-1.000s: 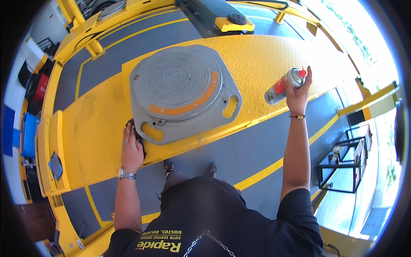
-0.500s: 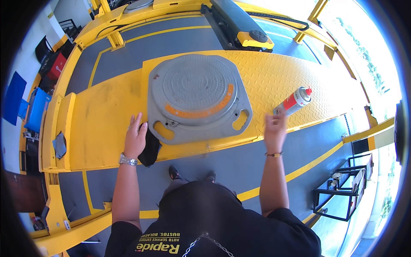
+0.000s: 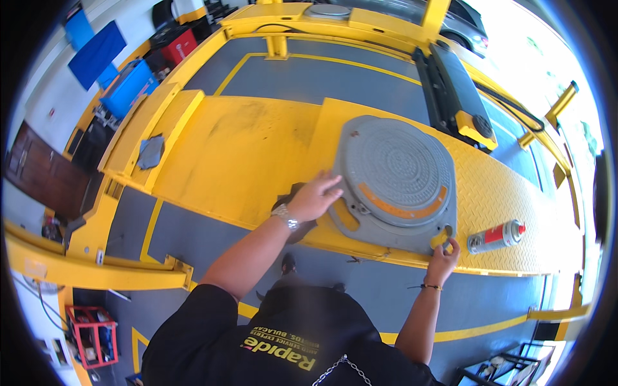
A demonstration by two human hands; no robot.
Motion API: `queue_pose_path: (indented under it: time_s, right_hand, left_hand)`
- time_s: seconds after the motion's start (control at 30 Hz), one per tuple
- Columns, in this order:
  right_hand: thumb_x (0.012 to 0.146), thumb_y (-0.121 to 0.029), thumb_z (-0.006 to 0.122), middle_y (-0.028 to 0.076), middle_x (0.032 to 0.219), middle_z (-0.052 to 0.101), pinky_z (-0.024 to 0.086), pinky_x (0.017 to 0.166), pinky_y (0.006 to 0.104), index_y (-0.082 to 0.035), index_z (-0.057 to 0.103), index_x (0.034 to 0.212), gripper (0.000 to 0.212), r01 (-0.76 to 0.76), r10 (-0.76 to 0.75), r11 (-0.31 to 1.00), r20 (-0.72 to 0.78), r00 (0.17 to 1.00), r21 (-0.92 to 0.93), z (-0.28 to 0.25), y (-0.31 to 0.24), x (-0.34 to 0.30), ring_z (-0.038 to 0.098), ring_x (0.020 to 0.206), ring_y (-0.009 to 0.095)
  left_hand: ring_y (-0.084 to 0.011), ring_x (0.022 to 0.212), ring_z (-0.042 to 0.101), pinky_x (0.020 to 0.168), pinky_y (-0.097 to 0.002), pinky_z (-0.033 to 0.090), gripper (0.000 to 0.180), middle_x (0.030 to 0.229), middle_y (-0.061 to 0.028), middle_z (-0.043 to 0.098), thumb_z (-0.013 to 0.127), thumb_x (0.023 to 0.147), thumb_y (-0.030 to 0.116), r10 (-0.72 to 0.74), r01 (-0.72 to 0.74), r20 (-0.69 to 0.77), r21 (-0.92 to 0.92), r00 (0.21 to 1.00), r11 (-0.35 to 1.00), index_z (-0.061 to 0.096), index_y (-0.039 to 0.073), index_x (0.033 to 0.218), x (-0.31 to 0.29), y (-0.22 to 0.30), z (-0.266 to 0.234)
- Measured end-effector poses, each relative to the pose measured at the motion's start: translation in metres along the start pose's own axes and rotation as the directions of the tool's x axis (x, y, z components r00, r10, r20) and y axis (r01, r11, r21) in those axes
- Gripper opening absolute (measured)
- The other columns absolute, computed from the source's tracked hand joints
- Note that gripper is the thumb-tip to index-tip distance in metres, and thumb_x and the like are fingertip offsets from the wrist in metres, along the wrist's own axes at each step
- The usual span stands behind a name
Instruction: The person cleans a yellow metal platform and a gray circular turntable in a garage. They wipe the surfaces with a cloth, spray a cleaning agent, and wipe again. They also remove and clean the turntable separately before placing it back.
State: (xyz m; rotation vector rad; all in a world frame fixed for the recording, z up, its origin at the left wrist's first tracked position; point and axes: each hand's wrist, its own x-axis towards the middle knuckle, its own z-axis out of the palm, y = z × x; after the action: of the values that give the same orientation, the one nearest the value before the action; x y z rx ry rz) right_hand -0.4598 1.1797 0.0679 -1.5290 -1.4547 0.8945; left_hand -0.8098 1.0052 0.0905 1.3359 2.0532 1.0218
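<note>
A grey wheel-alignment turn plate [image 3: 396,161] with an orange scale lies on the yellow ramp [image 3: 244,148]. My left hand [image 3: 314,198], with a metal watch at its wrist, is open, its fingers stretched out at the plate's left edge. Under and beside that hand hangs a dark cloth [image 3: 301,234] over the ramp's near edge. My right hand [image 3: 443,264] is at the plate's right handle hole, its fingers bent and pinched; what they hold, if anything, I cannot make out. A spray can [image 3: 494,237] with a red band and red nozzle lies right of this hand.
A grey rag [image 3: 151,152] lies at the ramp's left end. Behind the ramp stands a black and yellow lift unit [image 3: 460,96]. A yellow rail [image 3: 96,267] runs at the left, near a red cart [image 3: 92,334]. At lower right is a black metal frame [image 3: 502,367].
My view has turned left, shifting the scene rightward. My right hand has moved from beside the spray can to the plate's right handle hole. My left hand is now nearer the plate's left edge.
</note>
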Motion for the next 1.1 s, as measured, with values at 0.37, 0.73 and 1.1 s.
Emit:
queue_pose_path:
  time_s: [0.37, 0.73, 1.1]
  right_hand:
    - [0.096, -0.025, 0.059, 0.016, 0.105, 0.065, 0.047, 0.058, 0.0334, -0.003, 0.051, 0.138, 0.048, 0.032, -0.043, 0.974, -0.043, 0.998, -0.226, -0.054, 0.037, 0.039, 0.056, 0.063, 0.021]
    - [0.103, -0.029, 0.058, 0.004, 0.073, 0.052, 0.033, 0.045, 0.0271, -0.009, 0.042, 0.148, 0.052, 0.17, -0.203, 0.976, -0.284, 0.937, -0.137, -0.031, 0.036, -0.044, 0.04, 0.051, 0.01]
    - [0.097, -0.007, 0.061, 0.007, 0.085, 0.058, 0.045, 0.069, 0.0299, 0.004, 0.057, 0.126, 0.031, 0.843, -0.842, 0.536, 0.043, 0.537, -0.039, 0.137, -0.054, -0.175, 0.051, 0.073, 0.016]
  left_hand:
    - [-0.037, 0.148, 0.027, 0.119, -0.0469, 0.027, 0.053, 0.149, -0.0182, 0.048, 0.055, 0.1, 0.043, 0.132, -0.141, 0.063, 0.164, 0.989, 0.976, 0.056, 0.008, 0.14, 0.02, 0.037, 0.048]
    - [-0.0321, 0.079, 0.066, 0.068, -0.0421, 0.053, 0.03, 0.086, -0.011, 0.069, 0.065, 0.094, 0.033, 0.181, 0.09, -0.676, 0.345, 0.715, 0.934, 0.066, 0.005, 0.081, -0.087, -0.101, -0.135]
    - [-0.0365, 0.123, 0.058, 0.102, -0.043, 0.047, 0.033, 0.126, -0.0125, 0.067, 0.06, 0.096, 0.023, -0.275, 0.64, -0.646, 0.437, 0.712, 0.631, 0.063, 0.008, 0.125, -0.158, -0.333, -0.433]
